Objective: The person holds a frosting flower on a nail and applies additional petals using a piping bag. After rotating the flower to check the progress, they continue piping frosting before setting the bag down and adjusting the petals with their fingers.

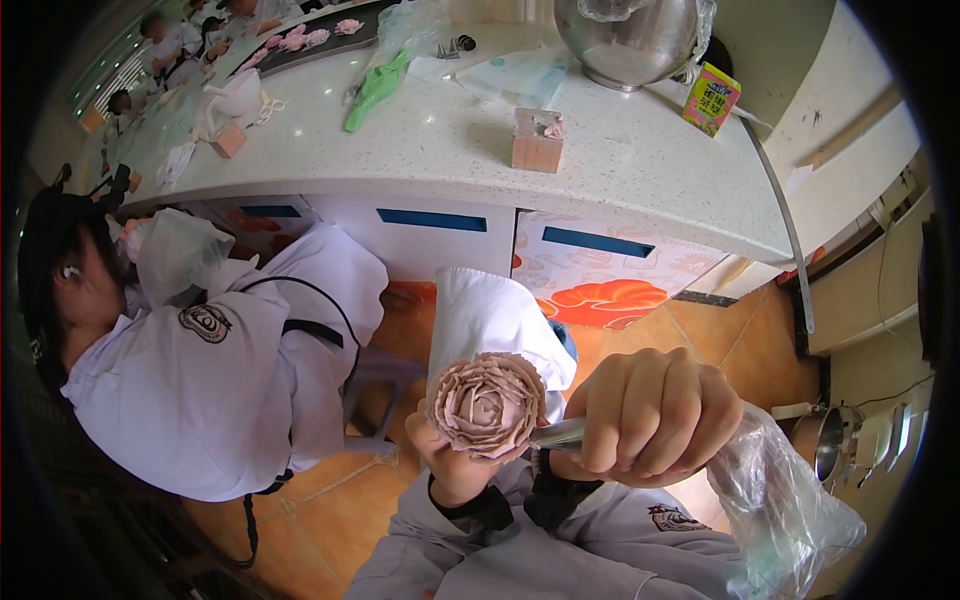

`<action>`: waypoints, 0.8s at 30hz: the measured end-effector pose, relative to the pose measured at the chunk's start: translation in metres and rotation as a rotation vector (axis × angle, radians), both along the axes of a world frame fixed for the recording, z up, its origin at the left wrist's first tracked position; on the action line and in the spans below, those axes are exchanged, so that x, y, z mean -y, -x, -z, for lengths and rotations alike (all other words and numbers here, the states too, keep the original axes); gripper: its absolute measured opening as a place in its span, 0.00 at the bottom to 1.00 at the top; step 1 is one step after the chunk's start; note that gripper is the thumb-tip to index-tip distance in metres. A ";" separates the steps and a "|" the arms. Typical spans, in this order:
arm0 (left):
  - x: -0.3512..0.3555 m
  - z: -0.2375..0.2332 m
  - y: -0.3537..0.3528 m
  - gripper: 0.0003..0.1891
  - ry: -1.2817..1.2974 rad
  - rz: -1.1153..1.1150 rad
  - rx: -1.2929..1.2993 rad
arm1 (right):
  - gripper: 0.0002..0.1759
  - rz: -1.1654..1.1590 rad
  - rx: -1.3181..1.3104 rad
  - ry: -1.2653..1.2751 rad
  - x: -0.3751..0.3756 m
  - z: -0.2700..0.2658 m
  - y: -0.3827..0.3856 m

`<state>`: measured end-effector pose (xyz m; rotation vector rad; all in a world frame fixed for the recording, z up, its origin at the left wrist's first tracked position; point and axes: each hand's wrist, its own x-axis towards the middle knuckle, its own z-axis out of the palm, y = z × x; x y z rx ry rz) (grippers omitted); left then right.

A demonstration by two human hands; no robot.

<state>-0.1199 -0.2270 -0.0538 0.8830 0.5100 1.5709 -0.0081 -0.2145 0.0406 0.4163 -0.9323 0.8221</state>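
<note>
Nearest, at lower centre, the piped flower (488,405) sits above the left hand (452,468), whose fingers are curled in beneath it; the exact grip is hidden behind the petals. Right of it, the right hand (655,415) is clenched around a clear piping bag (785,505), its metal nozzle (562,433) pointing at the flower's lower right edge. Whether the tip touches is too close to call. The step looks like piping outer petals; the next move seems to call for even squeezing while the flower is turned, without nicking finished rims.

The petals are dusty pink and matte, thin and ragged at the lip, wrapped in tight rings around a cupped heart. The bag's loose plastic crinkles and shines toward the lower right.

Beyond, at left, a co-worker in white (230,370) bends over. Across the top runs a speckled, glossy worktop (420,160), bearing a squared pale wooden block (537,152), a limp green bag (380,88) and a rounded, mirror-like steel bowl (640,45).
</note>
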 end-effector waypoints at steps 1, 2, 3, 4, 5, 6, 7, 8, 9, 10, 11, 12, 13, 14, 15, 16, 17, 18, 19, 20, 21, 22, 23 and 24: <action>0.000 -0.001 0.000 0.21 0.007 0.024 0.026 | 0.21 -0.001 -0.013 -0.007 -0.001 0.000 0.001; 0.001 -0.007 -0.001 0.20 0.069 0.094 0.127 | 0.21 -0.002 -0.026 -0.013 -0.001 0.000 0.001; 0.001 -0.008 -0.001 0.20 0.095 0.138 0.189 | 0.21 0.000 -0.016 -0.008 -0.001 0.000 0.001; 0.002 -0.009 -0.001 0.21 0.122 0.180 0.251 | 0.20 0.003 -0.007 -0.002 0.000 0.001 -0.001; 0.001 -0.008 -0.001 0.22 0.112 0.197 0.275 | 0.20 0.005 0.003 0.004 0.000 0.001 -0.002; 0.000 -0.005 0.000 0.22 0.082 0.237 0.251 | 0.20 0.006 0.014 0.011 0.001 0.003 -0.003; -0.001 -0.003 0.002 0.22 0.051 0.277 0.226 | 0.19 0.007 0.024 0.019 0.003 0.005 -0.005; -0.004 0.001 0.009 0.21 -0.001 0.338 0.155 | 0.19 0.010 0.010 0.013 0.002 0.007 -0.005; -0.005 0.002 0.010 0.21 -0.036 0.346 0.080 | 0.19 0.013 -0.003 0.008 0.002 0.008 -0.005; -0.006 0.002 0.011 0.20 -0.074 0.351 0.007 | 0.19 0.017 -0.041 -0.010 -0.001 0.008 -0.001; -0.006 0.000 0.010 0.20 -0.094 0.302 -0.069 | 0.19 0.023 -0.046 -0.008 -0.001 0.009 -0.001; -0.006 -0.001 0.010 0.20 -0.102 0.270 -0.118 | 0.19 0.029 -0.050 -0.007 -0.001 0.009 -0.001; -0.006 -0.002 0.009 0.20 -0.110 0.238 -0.167 | 0.19 0.035 -0.019 0.013 0.001 0.010 -0.004; -0.006 -0.002 0.009 0.20 -0.106 0.222 -0.190 | 0.19 0.039 -0.023 0.014 0.001 0.010 -0.004; -0.006 -0.001 0.008 0.20 -0.102 0.201 -0.199 | 0.19 0.043 -0.027 0.015 0.001 0.011 -0.003; -0.005 0.000 0.008 0.20 -0.098 0.180 -0.207 | 0.20 0.045 -0.064 -0.005 -0.001 0.011 0.001; -0.006 0.002 0.006 0.20 -0.096 0.154 -0.201 | 0.20 0.047 -0.101 -0.024 -0.002 0.011 0.003; -0.006 0.003 0.004 0.20 -0.096 0.130 -0.196 | 0.20 0.070 -0.119 0.006 -0.001 0.012 0.004; -0.006 0.004 0.003 0.20 -0.095 0.105 -0.191 | 0.20 0.093 -0.136 0.036 0.002 0.014 0.005; -0.007 0.004 0.002 0.21 -0.097 0.083 -0.187 | 0.20 0.115 -0.153 0.065 0.004 0.015 0.006; -0.007 0.005 0.002 0.22 -0.087 0.068 -0.186 | 0.20 0.112 -0.152 0.075 0.004 0.015 0.005; -0.007 0.005 0.002 0.22 -0.077 0.053 -0.184 | 0.19 0.110 -0.151 0.084 0.004 0.014 0.003; -0.007 0.007 0.003 0.23 -0.055 0.046 -0.187 | 0.19 0.108 -0.150 0.094 0.005 0.014 0.002; -0.007 0.006 0.002 0.24 -0.048 0.024 -0.170 | 0.19 0.122 -0.184 0.110 0.005 0.015 0.002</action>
